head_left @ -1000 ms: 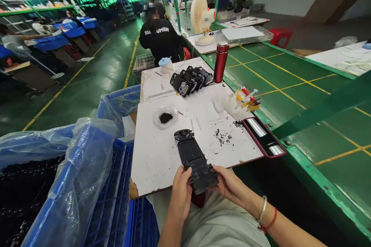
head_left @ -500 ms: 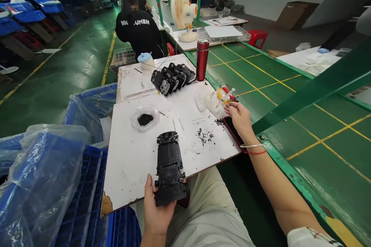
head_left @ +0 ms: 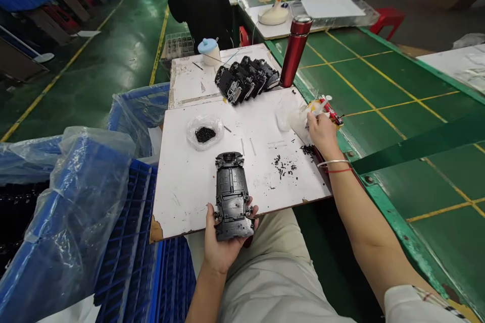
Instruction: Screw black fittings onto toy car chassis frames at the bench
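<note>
My left hand holds a black toy car chassis by its near end, over the front of the white work board. The thumb lies along its left side and fingertips show at the right. At the board's right edge my right hand is closed, its fingertips against a clear plastic syringe and crumpled white material. Whether those fingers grip the syringe is hidden. Beside that hand lie small loose black pieces. A clear bag of small black parts sits farther left.
Several black chassis lean in a row at the back, beside a red flask and a blue-lidded cup. Blue crates with plastic film stand left. A green bench runs along the right. A person sits ahead.
My view has tilted down and turned left. The chassis now faces up more squarely, with fingers showing at its right side. My right hand's fingers have closed in beside the syringe.
</note>
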Demonstrator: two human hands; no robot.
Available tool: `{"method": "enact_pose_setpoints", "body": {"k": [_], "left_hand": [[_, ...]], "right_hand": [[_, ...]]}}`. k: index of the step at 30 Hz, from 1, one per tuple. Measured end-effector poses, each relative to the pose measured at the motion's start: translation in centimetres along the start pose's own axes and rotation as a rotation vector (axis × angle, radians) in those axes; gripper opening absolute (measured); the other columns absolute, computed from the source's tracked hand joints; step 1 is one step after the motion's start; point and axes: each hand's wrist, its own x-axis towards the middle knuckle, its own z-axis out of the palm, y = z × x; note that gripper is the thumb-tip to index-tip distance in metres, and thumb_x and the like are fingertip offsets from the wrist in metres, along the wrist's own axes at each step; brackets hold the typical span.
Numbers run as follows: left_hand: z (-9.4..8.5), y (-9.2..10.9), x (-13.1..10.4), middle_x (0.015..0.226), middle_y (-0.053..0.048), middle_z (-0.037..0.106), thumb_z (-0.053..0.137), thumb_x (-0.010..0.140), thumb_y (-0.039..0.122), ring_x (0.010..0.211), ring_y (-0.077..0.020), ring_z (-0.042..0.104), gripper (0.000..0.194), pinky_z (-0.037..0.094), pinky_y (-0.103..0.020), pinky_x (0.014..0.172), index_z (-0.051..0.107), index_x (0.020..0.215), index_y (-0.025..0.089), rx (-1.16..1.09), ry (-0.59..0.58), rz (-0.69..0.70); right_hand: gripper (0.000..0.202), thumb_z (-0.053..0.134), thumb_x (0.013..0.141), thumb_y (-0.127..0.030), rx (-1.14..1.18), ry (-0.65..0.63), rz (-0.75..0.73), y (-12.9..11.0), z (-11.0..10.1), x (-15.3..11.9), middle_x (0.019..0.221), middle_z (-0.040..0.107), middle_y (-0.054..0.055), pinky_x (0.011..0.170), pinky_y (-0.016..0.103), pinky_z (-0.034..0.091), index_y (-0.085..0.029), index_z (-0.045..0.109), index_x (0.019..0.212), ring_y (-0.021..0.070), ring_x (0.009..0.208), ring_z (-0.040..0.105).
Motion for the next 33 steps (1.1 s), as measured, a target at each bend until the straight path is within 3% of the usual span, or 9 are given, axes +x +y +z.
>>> {"method": "enact_pose_setpoints", "body": {"k": [11, 16, 18, 20, 23, 25, 29, 31, 33], "left_hand": [[0.0, 0.1, 0.5, 0.136, -0.026, 0.054, 0.045, 0.090, 0.059, 0.120, -0.0371, 0.057, 0.084, 0.049, -0.046, 0.095, 0.020, 0.151, 0.006, 0.017, 0.019, -0.007], [1.0, 0.1, 0.7, 0.135, -0.024, 0.055, 0.040, 0.091, 0.061, 0.117, -0.0358, 0.059, 0.079, 0.050, -0.045, 0.092, 0.028, 0.149, 0.009, 0.027, 0.040, -0.022], [1.7, 0.1, 0.8, 0.131, -0.021, 0.058, 0.038, 0.091, 0.061, 0.112, -0.0347, 0.061, 0.074, 0.050, -0.046, 0.089, 0.035, 0.146, 0.012, 0.024, 0.041, -0.040], [2.4, 0.1, 0.9, 0.127, -0.019, 0.061, 0.037, 0.091, 0.061, 0.107, -0.0341, 0.062, 0.071, 0.050, -0.048, 0.087, 0.042, 0.142, 0.012, 0.021, 0.035, -0.056], [3.2, -0.1, 1.4, 0.125, -0.019, 0.062, 0.038, 0.090, 0.060, 0.106, -0.0332, 0.062, 0.069, 0.049, -0.049, 0.089, 0.047, 0.136, 0.009, -0.001, 0.016, -0.070], [3.4, -0.2, 1.8, 0.125, -0.021, 0.061, 0.037, 0.090, 0.061, 0.108, -0.0342, 0.062, 0.071, 0.048, -0.047, 0.090, 0.049, 0.134, 0.006, -0.020, 0.018, -0.080], [3.0, -0.7, 2.6, 0.122, -0.026, 0.061, 0.037, 0.087, 0.069, 0.111, -0.0373, 0.060, 0.082, 0.047, -0.044, 0.091, 0.052, 0.129, 0.001, -0.033, 0.018, -0.080], [2.8, -0.9, 2.9, 0.119, -0.026, 0.063, 0.037, 0.085, 0.071, 0.109, -0.0371, 0.061, 0.083, 0.047, -0.044, 0.091, 0.055, 0.126, 0.001, -0.023, 0.002, -0.067], [2.7, -1.0, 3.2, 0.114, -0.023, 0.067, 0.036, 0.086, 0.071, 0.104, -0.0358, 0.064, 0.078, 0.047, -0.046, 0.090, 0.059, 0.121, 0.005, -0.022, -0.006, -0.056]], "right_hand": [[0.028, 0.039, 0.096, -0.039, -0.069, -0.053, -0.098, -0.7, -0.1, 0.2, 0.079, 0.062, 0.009, 0.080, 0.041, 0.044, -0.018, 0.058, 0.095, 0.0269, 0.084, 0.060], [0.022, 0.044, 0.094, -0.038, 0.182, 0.042, -0.223, -1.9, -1.8, -0.9, 0.085, 0.064, 0.007, 0.083, 0.041, 0.047, -0.020, 0.056, 0.096, 0.0229, 0.087, 0.063], [0.023, 0.052, 0.089, -0.034, 0.444, 0.022, -0.269, -2.8, -2.8, -2.2, 0.091, 0.064, 0.004, 0.080, 0.038, 0.049, -0.022, 0.052, 0.109, 0.0192, 0.084, 0.064], [0.037, 0.060, 0.082, -0.026, 0.688, -0.090, -0.258, -4.0, -3.9, -3.9, 0.093, 0.064, 0.002, 0.077, 0.036, 0.051, -0.024, 0.049, 0.117, 0.0157, 0.079, 0.064], [0.027, 0.059, 0.079, -0.021, 0.863, -0.342, -0.158, -6.0, -5.3, -7.1, 0.084, 0.058, 0.000, 0.069, 0.033, 0.050, -0.021, 0.060, 0.107, 0.0125, 0.070, 0.059], [0.019, 0.051, 0.088, -0.031, 0.918, -0.469, -0.137, -7.0, -5.6, -9.3, 0.076, 0.053, 0.000, 0.063, 0.032, 0.048, -0.020, 0.064, 0.097, 0.0121, 0.063, 0.055], [0.030, 0.044, 0.097, -0.043, 0.890, -0.410, -0.258, -8.1, -4.9, -13.6, 0.073, 0.052, 0.001, 0.060, 0.031, 0.046, -0.023, 0.065, 0.096, 0.0137, 0.064, 0.054], [0.020, 0.050, 0.096, -0.034, 0.806, -0.338, -0.380, -8.4, -4.5, -15.5, 0.085, 0.058, 0.003, 0.064, 0.032, 0.048, -0.026, 0.062, 0.110, 0.0152, 0.072, 0.059], [0.027, 0.050, 0.096, -0.023, 0.763, -0.334, -0.522, -8.5, -4.2, -17.2, 0.091, 0.060, 0.004, 0.064, 0.032, 0.049, -0.029, 0.056, 0.121, 0.0156, 0.074, 0.060]]}}
